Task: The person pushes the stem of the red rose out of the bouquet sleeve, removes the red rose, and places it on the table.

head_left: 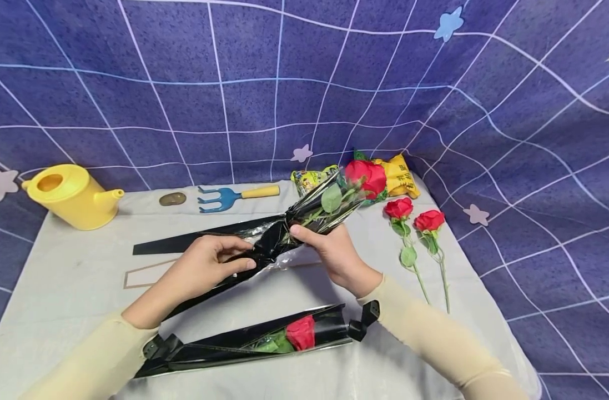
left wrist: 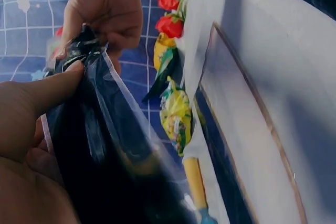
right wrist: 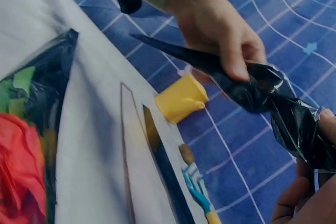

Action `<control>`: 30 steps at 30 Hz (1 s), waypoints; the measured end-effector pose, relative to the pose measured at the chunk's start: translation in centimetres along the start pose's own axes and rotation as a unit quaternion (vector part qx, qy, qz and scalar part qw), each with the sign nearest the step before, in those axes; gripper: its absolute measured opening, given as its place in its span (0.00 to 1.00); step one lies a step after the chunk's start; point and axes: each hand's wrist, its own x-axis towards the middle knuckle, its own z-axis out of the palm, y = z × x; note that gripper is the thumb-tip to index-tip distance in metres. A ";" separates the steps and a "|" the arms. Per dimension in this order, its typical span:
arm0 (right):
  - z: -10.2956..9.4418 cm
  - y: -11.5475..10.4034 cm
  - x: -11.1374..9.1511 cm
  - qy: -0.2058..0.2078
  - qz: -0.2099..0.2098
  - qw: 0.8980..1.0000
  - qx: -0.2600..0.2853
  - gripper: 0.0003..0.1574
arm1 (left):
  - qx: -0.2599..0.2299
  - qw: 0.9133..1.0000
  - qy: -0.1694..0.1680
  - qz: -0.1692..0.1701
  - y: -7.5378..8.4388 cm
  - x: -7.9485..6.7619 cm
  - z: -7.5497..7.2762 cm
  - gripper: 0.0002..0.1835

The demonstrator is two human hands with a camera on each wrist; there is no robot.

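Note:
A rose (head_left: 366, 176) sticks out of a black and clear flower sleeve (head_left: 272, 240), which is twisted and bunched at its middle. My right hand (head_left: 341, 258) grips the sleeve just below the leaves, thumb on top. My left hand (head_left: 199, 266) pinches the black part left of the twist between thumb and fingers. In the left wrist view, the left thumb presses near the gathered neck (left wrist: 86, 45). The right wrist view shows the sleeve's shiny folds (right wrist: 299, 129) between both hands, raised over the table.
In front lies a second sleeve (head_left: 224, 344) with a red rose (head_left: 301, 332) inside. Flat wrapping with a brown edge (head_left: 149, 275) lies behind my left hand. A watering can (head_left: 79, 197), stone (head_left: 172, 199), hand fork (head_left: 229, 198), yellow packet (head_left: 401, 175) and two loose roses (head_left: 429, 221) line the table.

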 end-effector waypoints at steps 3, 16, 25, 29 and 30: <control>-0.5 -0.5 0.3 -0.006 -0.001 0.999 0.044 0.34 | 0.029 0.999 -0.007 -0.012 -0.2 -0.5 -0.8 0.22; -1.0 -1.8 0.8 0.003 -0.039 0.990 0.134 0.32 | 0.048 0.999 0.000 -0.025 0.2 -0.9 -1.9 0.13; -0.6 -1.4 0.3 0.018 0.000 0.992 0.124 0.32 | 0.009 0.999 -0.030 -0.029 -0.2 -0.7 -1.9 0.20; -0.5 -1.3 -0.1 0.013 0.004 0.993 0.121 0.32 | -0.012 0.999 -0.038 -0.015 0.2 -0.1 -1.2 0.21; -0.4 -1.2 -0.1 0.007 0.004 0.993 0.121 0.32 | -0.010 0.999 -0.038 -0.011 0.4 -0.1 -1.0 0.20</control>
